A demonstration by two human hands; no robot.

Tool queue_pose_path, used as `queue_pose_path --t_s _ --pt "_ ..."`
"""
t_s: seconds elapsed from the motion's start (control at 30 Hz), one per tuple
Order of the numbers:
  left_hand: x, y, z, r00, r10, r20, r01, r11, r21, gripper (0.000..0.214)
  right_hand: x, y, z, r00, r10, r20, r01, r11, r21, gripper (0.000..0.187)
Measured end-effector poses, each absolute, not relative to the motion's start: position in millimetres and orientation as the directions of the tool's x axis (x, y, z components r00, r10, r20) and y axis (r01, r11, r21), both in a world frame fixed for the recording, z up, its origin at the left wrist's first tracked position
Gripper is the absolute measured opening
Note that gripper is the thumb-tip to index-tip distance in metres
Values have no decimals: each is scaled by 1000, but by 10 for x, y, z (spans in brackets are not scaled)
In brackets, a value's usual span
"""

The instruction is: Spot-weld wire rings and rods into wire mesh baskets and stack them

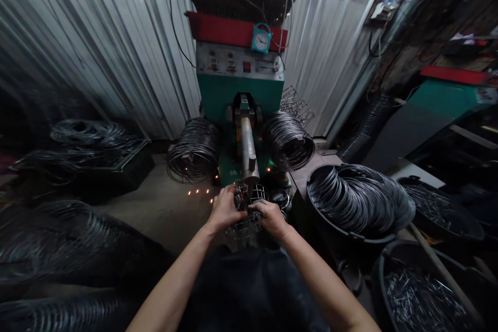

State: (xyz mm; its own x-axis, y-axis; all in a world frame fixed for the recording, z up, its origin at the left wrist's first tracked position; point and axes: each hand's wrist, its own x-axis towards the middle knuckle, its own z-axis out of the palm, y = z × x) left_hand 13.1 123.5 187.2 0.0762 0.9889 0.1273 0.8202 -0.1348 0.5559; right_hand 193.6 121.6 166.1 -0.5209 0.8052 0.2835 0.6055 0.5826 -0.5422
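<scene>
Both my hands grip a small wire cage (249, 213) held under the metal arm (248, 150) of a green welding machine (239, 96). My left hand (224, 208) closes on the cage's left side. My right hand (271, 218) closes on its right side. Orange sparks (200, 193) lie scattered just left of the cage. Bundles of dark wire rings hang on either side of the arm, one at the left (194, 150) and one at the right (288, 140).
A black tub (330, 225) of wire rings stands at my right, with another tub (418, 293) of short wire pieces nearer me. Piles of wire rings (83, 137) lie at the left. Corrugated metal walls (116, 46) close the back. A second green machine (447, 96) stands at the right.
</scene>
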Motion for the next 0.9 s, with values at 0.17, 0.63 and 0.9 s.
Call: queue_pose_path --t_s 0.17,0.63,0.9 --pt "141 1285 1886 41 996 85 824 -81 560 57 1887 1253 1668 -489 830 269 642 551 -532 38" --pt "63 1554 1763 55 988 144 796 -131 591 60 2067 1387 1467 -173 890 423 521 447 -727 13" --pt "52 1607 1798 53 988 143 813 -126 568 62 2001 1458 1448 -78 914 398 502 381 -776 12"
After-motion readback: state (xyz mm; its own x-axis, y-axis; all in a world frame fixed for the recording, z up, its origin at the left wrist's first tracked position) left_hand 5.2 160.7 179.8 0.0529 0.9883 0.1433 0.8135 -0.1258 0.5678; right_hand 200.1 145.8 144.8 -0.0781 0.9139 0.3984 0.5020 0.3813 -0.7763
